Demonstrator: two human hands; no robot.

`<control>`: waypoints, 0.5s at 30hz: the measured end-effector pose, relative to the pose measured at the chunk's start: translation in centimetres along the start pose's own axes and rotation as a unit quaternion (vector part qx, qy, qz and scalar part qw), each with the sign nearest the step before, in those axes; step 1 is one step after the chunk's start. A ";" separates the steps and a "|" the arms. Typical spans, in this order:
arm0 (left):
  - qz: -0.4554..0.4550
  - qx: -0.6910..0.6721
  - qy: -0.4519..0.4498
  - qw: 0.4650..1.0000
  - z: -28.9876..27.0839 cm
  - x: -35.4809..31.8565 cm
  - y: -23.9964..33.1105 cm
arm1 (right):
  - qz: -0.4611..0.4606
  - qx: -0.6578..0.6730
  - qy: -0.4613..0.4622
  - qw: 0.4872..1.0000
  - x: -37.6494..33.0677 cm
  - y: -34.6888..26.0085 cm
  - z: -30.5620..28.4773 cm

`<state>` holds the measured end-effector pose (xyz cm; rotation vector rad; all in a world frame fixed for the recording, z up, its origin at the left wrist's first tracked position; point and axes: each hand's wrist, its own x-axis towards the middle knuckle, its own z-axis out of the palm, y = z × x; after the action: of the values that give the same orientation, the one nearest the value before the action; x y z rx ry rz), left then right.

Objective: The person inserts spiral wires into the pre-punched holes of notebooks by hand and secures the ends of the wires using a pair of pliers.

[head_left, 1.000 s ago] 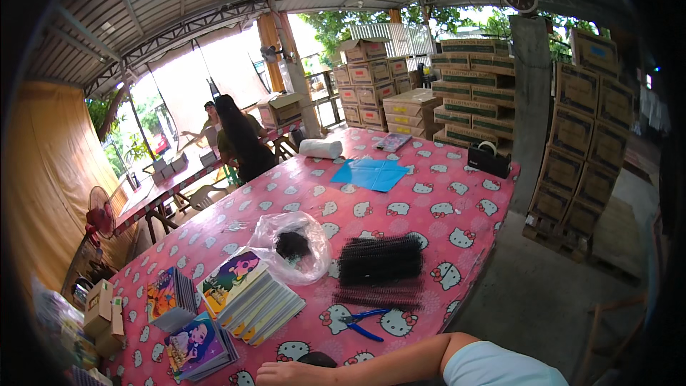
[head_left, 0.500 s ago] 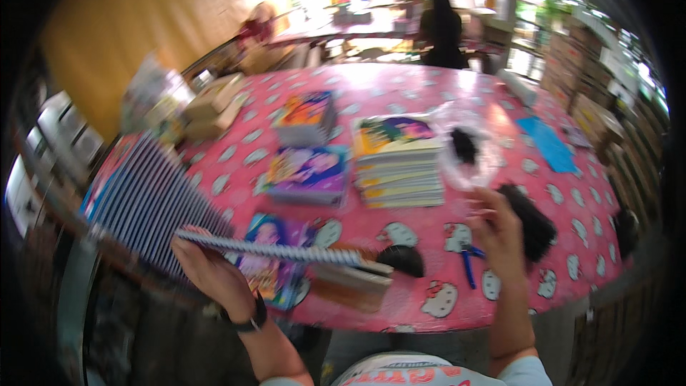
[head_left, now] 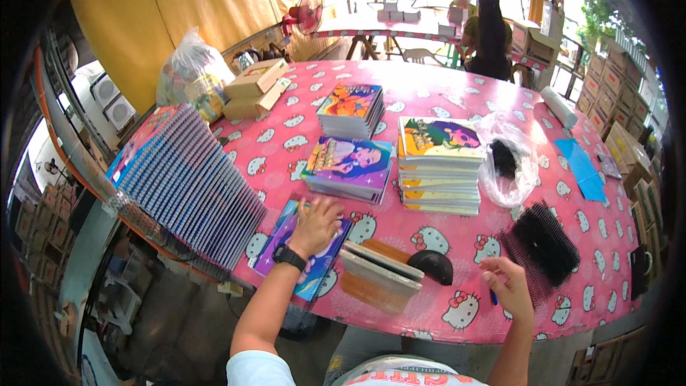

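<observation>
a slotted wooden block lies near the close edge of a table with a pink cat-print cover. just left of the block is a purple-and-blue notebook, flat on the cover. the person's left hand, with a black wristwatch at the wrist, rests palm down on it, fingers partly spread and slightly bent, pressing on its cover rather than gripping it.

to the right of the block, the right hand hangs half open, fingers loosely curved, with nothing visible in its grasp. a blue tool handle shows just under those fingers; whether they touch it i cannot tell.

a black half-disc sits at the block's right end, and a bundle of black wire coils lies farther right of the block. beyond the block stand a stack of purple-covered notebooks, a stack of yellow-covered notebooks and, farther still, a stack of orange-covered notebooks. a tall, leaning stack of spiral-bound notebooks is well left of the block.
</observation>
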<state>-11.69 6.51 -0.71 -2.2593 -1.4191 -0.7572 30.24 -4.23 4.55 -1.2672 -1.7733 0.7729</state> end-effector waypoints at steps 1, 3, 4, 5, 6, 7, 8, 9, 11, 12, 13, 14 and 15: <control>-0.025 -0.016 -0.003 1.000 0.5 -0.1 0.3 | 0.001 0.005 0.000 1.000 -0.3 0.2 -0.2; -0.079 -0.032 0.029 0.996 1.6 1.5 -0.5 | 0.006 0.020 -0.004 1.000 -1.2 0.7 -0.5; -0.108 -0.031 0.063 0.992 2.0 2.6 -1.2 | 0.023 0.027 0.000 0.999 -1.4 0.9 -0.6; -0.137 -0.032 0.097 0.985 2.5 3.9 -2.0 | 0.026 0.028 0.010 0.999 -1.3 1.0 -0.6; -0.222 -0.067 0.113 0.966 3.1 6.0 -3.0 | 0.031 0.028 0.019 0.999 -1.3 1.1 -0.6; -0.285 -0.068 0.102 0.951 4.8 6.3 -5.1 | 0.030 0.031 0.022 0.999 -1.1 1.0 -0.4; -0.352 -0.061 0.094 0.929 6.5 6.0 -8.6 | 0.005 0.029 0.010 1.000 -0.8 0.6 0.4; -0.414 -0.069 0.085 0.904 7.6 6.2 -10.6 | -0.015 0.016 0.007 1.000 -0.6 0.1 1.0; -0.391 -0.159 -0.049 0.905 8.3 7.2 -11.9 | -0.016 -0.012 0.017 1.000 -1.2 0.3 0.2; -0.398 -0.161 -0.015 0.903 8.3 7.2 -12.3 | -0.010 -0.008 0.017 1.000 -1.6 0.5 0.0; -0.406 -0.158 0.013 0.900 8.1 6.6 -12.7 | 0.001 0.005 0.015 1.000 -2.2 0.9 0.1; -0.414 -0.153 0.041 0.896 7.9 6.4 -13.0 | 0.002 -0.002 0.032 0.999 -2.4 1.5 -0.1; -0.418 -0.148 0.053 0.895 7.5 6.4 -12.9 | 0.009 -0.022 0.038 0.999 -2.7 1.8 -0.4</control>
<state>-19.28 20.74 -2.36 -1.6762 -2.3708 -1.3984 31.91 -6.28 2.57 -1.3263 -1.7275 0.6913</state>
